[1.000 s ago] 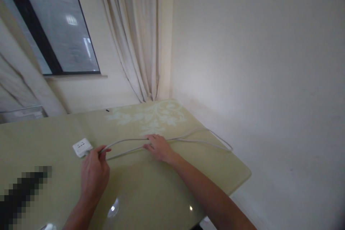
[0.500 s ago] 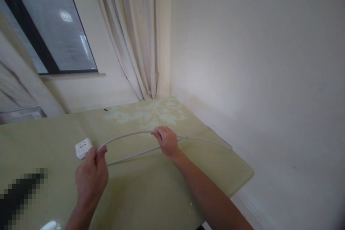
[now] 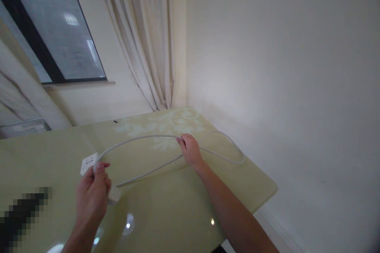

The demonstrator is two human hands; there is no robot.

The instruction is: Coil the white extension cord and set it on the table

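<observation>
From the head view, the person stands at a pale green table (image 3: 178, 213) in the corner of the room. The left hand (image 3: 92, 195) is closed, with the fingers curled and the thumb on top, and it holds the white cable (image 3: 139, 139) close to the white socket block (image 3: 88, 162). The block lies flat on the table, just beside the thumb and on its far side.

From this hand the cable rises in an arc over the table to the right hand (image 3: 190, 150). The right hand pinches the cable between the thumb and the fingertips, a little above the flower pattern of the table. Beyond the right hand the cable makes a loop near the right edge of the table. It then comes back below the right wrist and goes to a small white plug (image 3: 114, 194), which is just beside the left hand.

Behind the table a cream curtain (image 3: 148, 39) hangs in the corner, and a window (image 3: 44, 27) is to the left.
</observation>
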